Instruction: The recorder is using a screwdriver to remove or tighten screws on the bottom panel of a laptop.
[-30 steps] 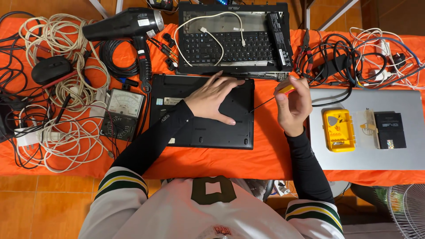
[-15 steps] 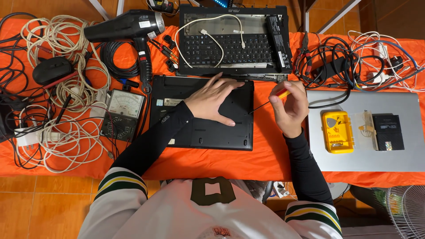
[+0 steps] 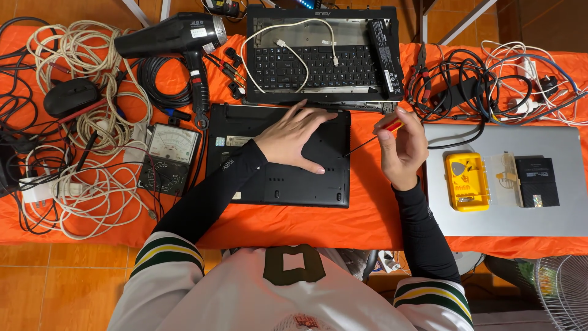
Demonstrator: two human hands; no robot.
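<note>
An orange cloth (image 3: 367,224) is covering the table. On it, above the work area, an opened laptop chassis (image 3: 324,52) is showing its keyboard, with a white cable (image 3: 288,43) looping across it. To the left, a black hair dryer (image 3: 177,37), a coil of black cable (image 3: 162,83), an analogue multimeter (image 3: 170,158), a black mouse (image 3: 70,97) and a tangle of cream cords (image 3: 79,178) are crowding the cloth. To the right, a closed silver laptop (image 3: 484,214) is carrying a yellow bit case (image 3: 467,181) and a small black box (image 3: 536,181); behind it, dark adapter leads (image 3: 465,92) and pliers (image 3: 421,64) are lying in a heap.

The black laptop (image 3: 278,181) is lying upside down at the centre, its matte plastic base rectangular, with vent slots along the lower edge.

The left hand (image 3: 294,138) is lying flat on that base, palm down, fingers spread, gripping nothing and only pressing on the plastic.

The right hand (image 3: 404,147) is closed around a screwdriver (image 3: 373,136), fingers curled on its red-and-yellow handle. The thin dark shaft is slanting down and left, and its tip is meeting the right edge of the base, just beside the left thumb.
</note>
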